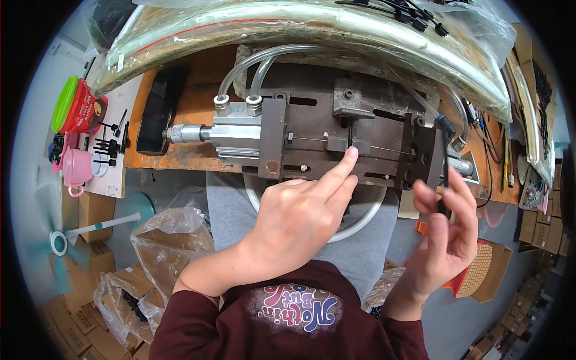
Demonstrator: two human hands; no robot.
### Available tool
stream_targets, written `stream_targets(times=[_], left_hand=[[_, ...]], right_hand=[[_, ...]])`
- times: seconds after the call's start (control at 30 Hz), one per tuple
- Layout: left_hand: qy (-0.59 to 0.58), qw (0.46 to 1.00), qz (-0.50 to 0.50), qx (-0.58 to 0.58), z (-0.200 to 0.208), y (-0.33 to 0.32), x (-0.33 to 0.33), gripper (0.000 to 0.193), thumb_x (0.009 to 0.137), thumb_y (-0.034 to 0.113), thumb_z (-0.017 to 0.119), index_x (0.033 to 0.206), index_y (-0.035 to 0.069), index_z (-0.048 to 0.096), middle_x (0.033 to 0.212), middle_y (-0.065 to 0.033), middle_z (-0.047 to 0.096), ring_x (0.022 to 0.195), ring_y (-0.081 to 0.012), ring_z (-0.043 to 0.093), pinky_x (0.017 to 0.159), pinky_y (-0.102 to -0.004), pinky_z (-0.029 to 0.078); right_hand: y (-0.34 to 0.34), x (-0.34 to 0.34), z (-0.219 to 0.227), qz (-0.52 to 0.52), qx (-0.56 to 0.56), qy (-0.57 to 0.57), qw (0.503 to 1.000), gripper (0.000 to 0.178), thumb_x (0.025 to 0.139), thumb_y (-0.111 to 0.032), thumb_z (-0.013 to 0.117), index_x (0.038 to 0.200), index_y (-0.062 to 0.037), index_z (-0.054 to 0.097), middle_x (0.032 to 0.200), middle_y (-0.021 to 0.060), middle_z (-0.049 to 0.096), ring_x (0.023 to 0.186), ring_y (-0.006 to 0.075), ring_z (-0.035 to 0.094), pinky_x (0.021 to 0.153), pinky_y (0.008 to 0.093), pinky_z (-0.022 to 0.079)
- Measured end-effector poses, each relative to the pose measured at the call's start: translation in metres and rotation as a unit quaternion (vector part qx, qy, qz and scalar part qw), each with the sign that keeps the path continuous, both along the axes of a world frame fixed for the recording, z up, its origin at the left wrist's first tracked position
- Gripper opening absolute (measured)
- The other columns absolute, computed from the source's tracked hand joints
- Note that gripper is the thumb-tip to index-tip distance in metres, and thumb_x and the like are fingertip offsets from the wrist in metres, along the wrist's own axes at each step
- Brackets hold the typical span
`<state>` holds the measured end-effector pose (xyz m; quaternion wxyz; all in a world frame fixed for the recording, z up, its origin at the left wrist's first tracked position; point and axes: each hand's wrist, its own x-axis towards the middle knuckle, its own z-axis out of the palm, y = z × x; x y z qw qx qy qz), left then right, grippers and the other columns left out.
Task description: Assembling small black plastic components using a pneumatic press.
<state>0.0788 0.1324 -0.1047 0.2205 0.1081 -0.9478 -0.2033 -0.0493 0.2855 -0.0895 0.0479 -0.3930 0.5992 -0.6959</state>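
Near the right end of the machine (306,123), our right hand (447,240) is gripping a black strip (443,207); our left hand (306,210) is pointing mid-machine, grip unclear. We're probably loading, next needing careful alignment.

Slim black part (443,207), roughly upright

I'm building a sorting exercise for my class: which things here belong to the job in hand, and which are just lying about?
In use:
brown metal fixture, left hand at its middle
silver cylinder with clear tubes
slim black part in the right hand

Apparently just lying about:
phone
pink cup
red tub with green lid
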Motion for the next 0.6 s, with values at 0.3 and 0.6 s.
stream_targets(times=[0.3, 0.6], left_hand=[[0.045, 0.997, -0.021, 0.058, 0.049, -0.024, 0.009, 0.042, 0.078, 0.014, 0.081, 0.118, 0.006, 0.070, 0.106, -0.0117, 0.074, 0.066, -0.0161, 0.068, 0.059, -0.0242, 0.054], [0.178, 0.966, 0.120, -0.145, 0.082, -0.155, -0.049, 0.032, 0.077, 0.013, 0.079, 0.104, -0.003, 0.072, 0.093, -0.0156, 0.071, 0.083, -0.0246, 0.070, 0.076, -0.0325, 0.056]], right_hand=[[0.010, 0.006, 0.001, 0.075, 0.017, 0.003, 0.997, 0.041, 0.079, 0.017, 0.068, 0.117, 0.0085, 0.053, 0.112, 0.0334, 0.065, 0.097, 0.0379, 0.072, 0.083, 0.0411, 0.061], [-0.027, 0.003, -0.006, 0.071, 0.243, 0.304, 0.918, 0.027, 0.071, 0.004, 0.078, 0.095, 0.0000, 0.067, 0.124, 0.0195, 0.065, 0.090, 0.0291, 0.070, 0.072, 0.0342, 0.058]])
